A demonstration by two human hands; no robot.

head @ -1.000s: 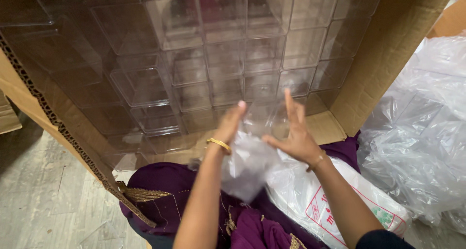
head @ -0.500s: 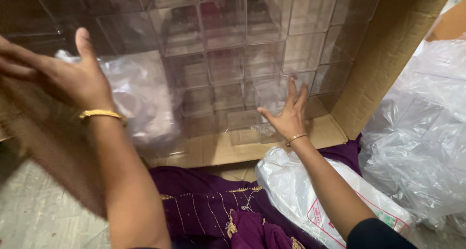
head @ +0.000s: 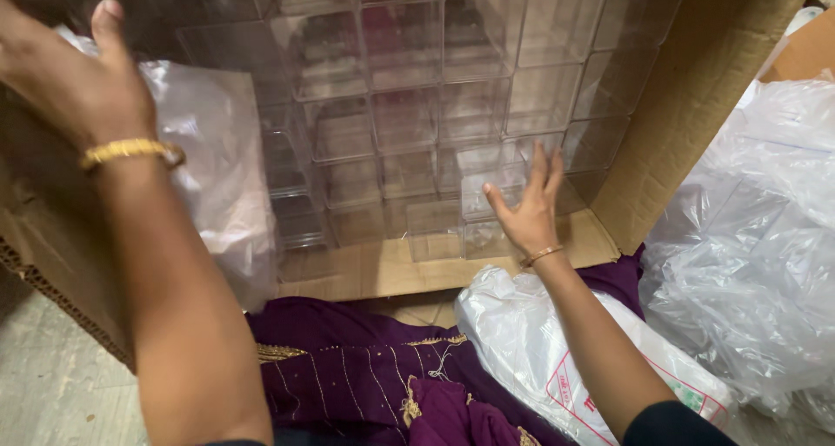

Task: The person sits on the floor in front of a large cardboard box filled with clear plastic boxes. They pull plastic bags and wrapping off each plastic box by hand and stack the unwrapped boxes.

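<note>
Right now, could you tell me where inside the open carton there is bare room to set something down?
Bare cardboard flap runs along the front, between the clear boxes and the purple cloth. The right hand reaches over its right end; the left hand and plastic bag crowd the left.

A packing or storeroom floor: a large cardboard carton [head: 696, 107] holds stacked clear plastic boxes [head: 409, 124], with heaped plastic bags [head: 748, 254] right of the carton.
</note>
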